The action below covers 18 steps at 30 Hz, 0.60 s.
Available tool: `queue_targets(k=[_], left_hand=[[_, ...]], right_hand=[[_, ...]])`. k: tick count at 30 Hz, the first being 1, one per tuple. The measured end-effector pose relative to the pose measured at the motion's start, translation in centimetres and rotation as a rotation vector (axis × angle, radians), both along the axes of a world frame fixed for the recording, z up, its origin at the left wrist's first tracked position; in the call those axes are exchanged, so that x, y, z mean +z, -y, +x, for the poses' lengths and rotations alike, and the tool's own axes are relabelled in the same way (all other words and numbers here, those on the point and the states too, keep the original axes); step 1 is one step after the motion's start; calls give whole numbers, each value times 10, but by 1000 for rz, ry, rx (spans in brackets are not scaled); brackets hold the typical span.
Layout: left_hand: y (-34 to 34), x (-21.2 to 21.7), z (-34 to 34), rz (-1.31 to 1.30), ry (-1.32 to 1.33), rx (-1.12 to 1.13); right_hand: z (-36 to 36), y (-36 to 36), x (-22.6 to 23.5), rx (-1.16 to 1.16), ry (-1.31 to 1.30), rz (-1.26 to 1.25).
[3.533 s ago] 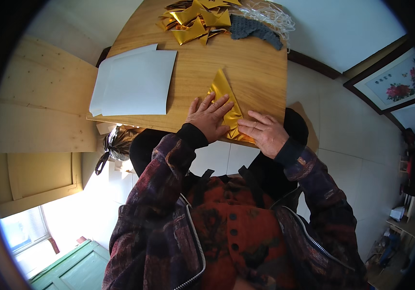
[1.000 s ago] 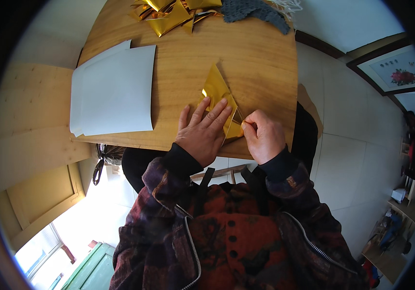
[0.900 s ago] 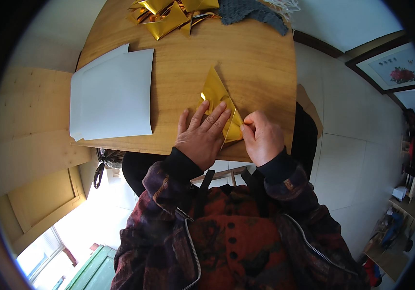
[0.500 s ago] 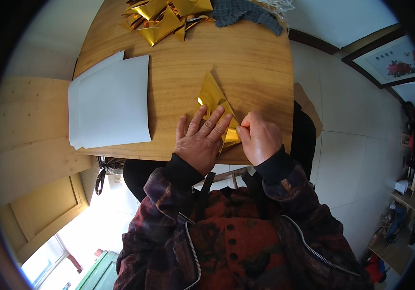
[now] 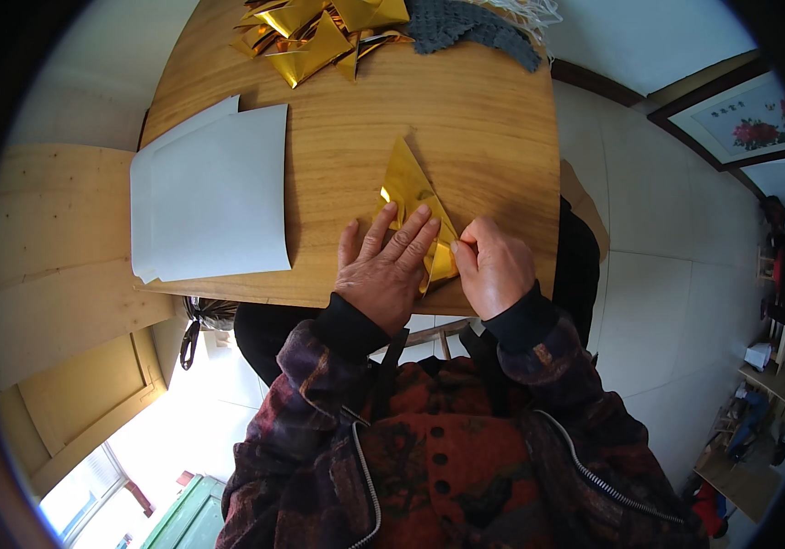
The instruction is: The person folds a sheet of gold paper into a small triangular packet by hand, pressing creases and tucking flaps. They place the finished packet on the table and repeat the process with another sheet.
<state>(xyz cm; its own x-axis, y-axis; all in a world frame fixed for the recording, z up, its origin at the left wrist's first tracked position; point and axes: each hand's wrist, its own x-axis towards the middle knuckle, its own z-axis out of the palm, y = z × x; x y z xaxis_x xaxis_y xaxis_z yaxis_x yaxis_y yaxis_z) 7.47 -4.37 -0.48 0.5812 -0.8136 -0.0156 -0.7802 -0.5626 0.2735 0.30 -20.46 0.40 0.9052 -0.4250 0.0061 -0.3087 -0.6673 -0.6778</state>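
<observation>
A shiny gold foil paper [image 5: 405, 176], folded into a pointed triangle, lies on the wooden table near its front edge. My left hand [image 5: 381, 261] lies flat over its left part with the fingers spread. At the paper's right edge, my right hand [image 5: 495, 267] is closed, thumb and bent forefinger pressed together on the edge. The lower left of the paper is hidden under my left hand.
A stack of white sheets [image 5: 214, 197] lies on the table's left side. Folded gold foil pieces [image 5: 315, 46] are heaped at the far edge beside a dark grey knitted cloth [image 5: 475, 27] and white strings [image 5: 530, 11]. The wooden table [image 5: 493, 137] ends close to my body.
The whole view has shifted slightly. Both hands stay on the gold foil paper in nearly the same pose.
</observation>
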Motion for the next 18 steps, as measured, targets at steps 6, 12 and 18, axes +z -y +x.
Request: queue_targets(k=[6,12,18], left_hand=[[0,1,-1,-32,11,8],[0,-1,-1,-37,28,8],[2,2,-1,-15,15,8]], right_hand=[[-3,-2,-3,12,36,-12],[-2,-4,-4,2,80,-61],[-1,-4,-5,-9,68,-74]])
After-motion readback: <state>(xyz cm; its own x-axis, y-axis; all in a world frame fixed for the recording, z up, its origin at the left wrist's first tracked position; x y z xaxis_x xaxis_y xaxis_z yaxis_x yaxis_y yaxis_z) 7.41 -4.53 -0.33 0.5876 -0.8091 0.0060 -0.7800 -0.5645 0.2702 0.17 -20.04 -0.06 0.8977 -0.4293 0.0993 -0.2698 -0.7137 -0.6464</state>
